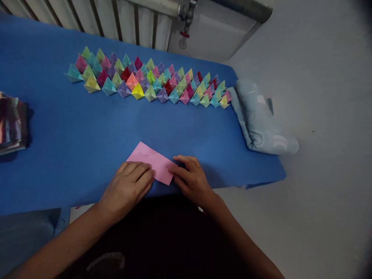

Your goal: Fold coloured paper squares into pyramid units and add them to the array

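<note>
A pink sheet of paper (155, 159), rectangular and apparently folded over, lies slantwise on the blue-covered table near its front edge. My left hand (129, 184) rests over its lower left part, fingers together and bent onto the paper; its thumb is hidden. At the right end, my right hand (190, 176) grips the paper's edge between thumb and fingers, with the index finger raised a little above. Farther back stand several rows of small folded paper boats (139, 83) in many colours.
To the left sits a stack of coloured paper (13, 124). A rolled light-blue blanket (258, 120) lies at the right end of the blue table cover (87, 124), beside the wall. Behind the table are a radiator (128, 23) and a valve with a red handle (185, 34).
</note>
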Action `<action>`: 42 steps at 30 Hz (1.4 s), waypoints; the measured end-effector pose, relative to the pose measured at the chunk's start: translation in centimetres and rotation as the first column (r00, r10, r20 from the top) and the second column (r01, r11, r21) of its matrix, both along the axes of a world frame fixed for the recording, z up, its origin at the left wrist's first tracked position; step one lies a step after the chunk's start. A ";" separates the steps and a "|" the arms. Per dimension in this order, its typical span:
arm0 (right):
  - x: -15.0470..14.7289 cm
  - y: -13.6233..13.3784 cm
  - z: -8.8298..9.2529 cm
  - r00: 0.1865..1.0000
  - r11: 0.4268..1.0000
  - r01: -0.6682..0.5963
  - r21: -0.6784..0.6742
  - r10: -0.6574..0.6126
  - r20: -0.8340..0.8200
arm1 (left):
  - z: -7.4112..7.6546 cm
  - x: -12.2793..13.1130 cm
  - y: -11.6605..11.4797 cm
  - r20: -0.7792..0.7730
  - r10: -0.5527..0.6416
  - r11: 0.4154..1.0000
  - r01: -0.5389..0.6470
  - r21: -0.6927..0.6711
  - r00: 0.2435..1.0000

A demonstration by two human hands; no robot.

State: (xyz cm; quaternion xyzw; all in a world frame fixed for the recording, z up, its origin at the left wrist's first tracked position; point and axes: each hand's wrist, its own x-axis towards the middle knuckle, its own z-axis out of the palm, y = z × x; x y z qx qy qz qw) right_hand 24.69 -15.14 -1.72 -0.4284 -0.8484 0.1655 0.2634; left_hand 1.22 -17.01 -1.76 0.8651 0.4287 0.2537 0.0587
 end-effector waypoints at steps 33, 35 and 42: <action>-1.1 1.6 0.9 0.965 0.946 0.254 -0.201 -0.261 -0.009 | 0.6 1.8 0.8 0.041 0.237 0.946 -0.221 -0.237 0.971; -0.9 1.7 1.0 0.972 0.949 0.229 -0.217 -0.234 0.001 | 0.4 1.8 0.8 0.032 0.231 0.951 -0.218 -0.217 0.972; -0.5 1.9 1.0 0.973 0.947 0.220 -0.233 -0.231 -0.018 | 0.1 1.8 1.0 0.021 0.235 0.962 -0.230 -0.146 0.972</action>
